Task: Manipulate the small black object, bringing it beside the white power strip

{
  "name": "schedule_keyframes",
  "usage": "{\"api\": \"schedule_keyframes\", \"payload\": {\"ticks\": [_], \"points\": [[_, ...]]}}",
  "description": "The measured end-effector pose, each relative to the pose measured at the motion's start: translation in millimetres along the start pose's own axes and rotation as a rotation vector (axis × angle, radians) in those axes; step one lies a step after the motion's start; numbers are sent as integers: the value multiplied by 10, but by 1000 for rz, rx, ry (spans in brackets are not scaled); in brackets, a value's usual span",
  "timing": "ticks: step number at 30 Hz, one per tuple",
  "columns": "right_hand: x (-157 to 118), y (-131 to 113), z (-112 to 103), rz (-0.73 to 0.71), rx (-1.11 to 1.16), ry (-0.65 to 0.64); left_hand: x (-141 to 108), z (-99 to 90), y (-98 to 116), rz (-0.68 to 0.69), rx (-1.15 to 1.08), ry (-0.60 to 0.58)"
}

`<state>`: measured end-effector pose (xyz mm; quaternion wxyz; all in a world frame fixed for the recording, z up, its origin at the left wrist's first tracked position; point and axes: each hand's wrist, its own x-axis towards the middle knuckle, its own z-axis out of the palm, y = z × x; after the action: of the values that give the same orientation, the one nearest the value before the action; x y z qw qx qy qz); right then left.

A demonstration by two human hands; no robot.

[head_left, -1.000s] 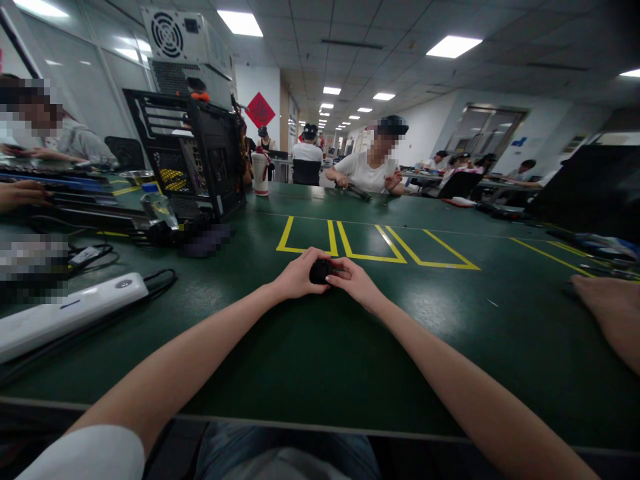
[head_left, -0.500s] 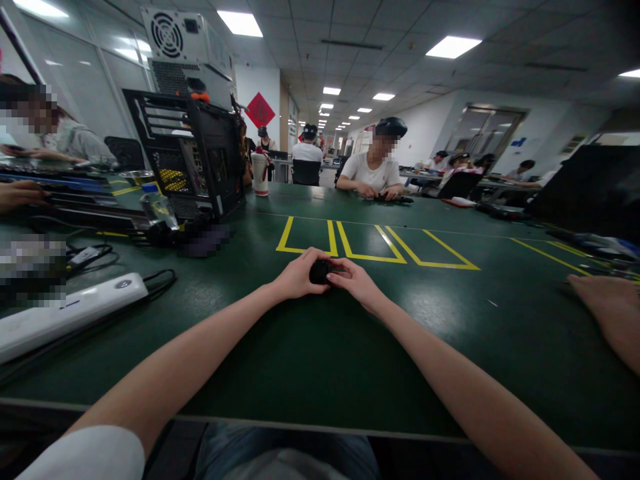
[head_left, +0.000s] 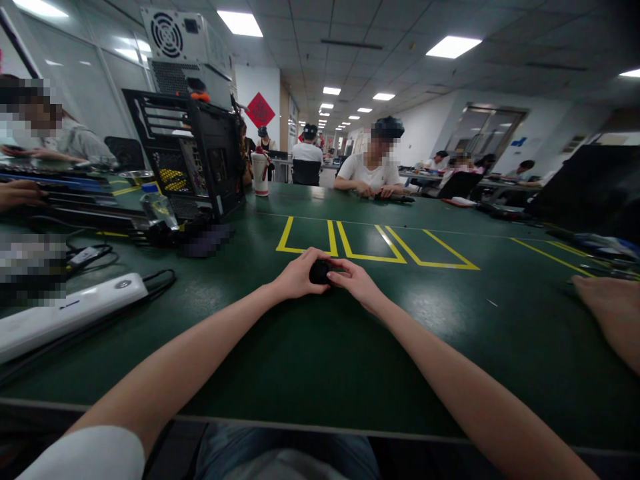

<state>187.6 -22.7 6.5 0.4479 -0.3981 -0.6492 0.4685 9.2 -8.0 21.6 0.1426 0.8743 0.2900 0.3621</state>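
Note:
Between my two hands, on the green table (head_left: 310, 360), is a small black rounded object (head_left: 319, 271), too dark to name its kind. My left hand (head_left: 301, 275) curls around its left side, fingers over the far edge and thumb at the near edge. From the right, my right hand (head_left: 356, 280) is closed, with thumb and fingertips pressed to the object's right side. Part of the object is hidden behind my fingers. Just beyond my hands, yellow tape outlines (head_left: 373, 259) mark the tabletop.
At left stand an open black computer case (head_left: 193, 157), a clear bottle with a blue cap (head_left: 160, 208) and a white power strip (head_left: 75, 312) with cables. A paper cup (head_left: 261, 173) stands farther back. A co-worker (head_left: 373, 170) sits opposite; another person's arm (head_left: 610, 313) rests at right.
My hands and the black object look almost unmoved. Across the table, the co-worker's head and hands have shifted slightly.

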Motion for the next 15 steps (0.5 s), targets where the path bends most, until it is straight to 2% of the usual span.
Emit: {"api": "schedule_keyframes", "payload": {"ticks": [7, 11, 15], "points": [[-22, -31, 38, -68, 29, 13, 6, 9, -8, 14, 18, 5], [-12, -29, 27, -51, 4, 47, 7, 7, -1, 14, 13, 1], [5, -13, 5, 1, -2, 26, 2, -4, 6, 4, 1, -3]]}}
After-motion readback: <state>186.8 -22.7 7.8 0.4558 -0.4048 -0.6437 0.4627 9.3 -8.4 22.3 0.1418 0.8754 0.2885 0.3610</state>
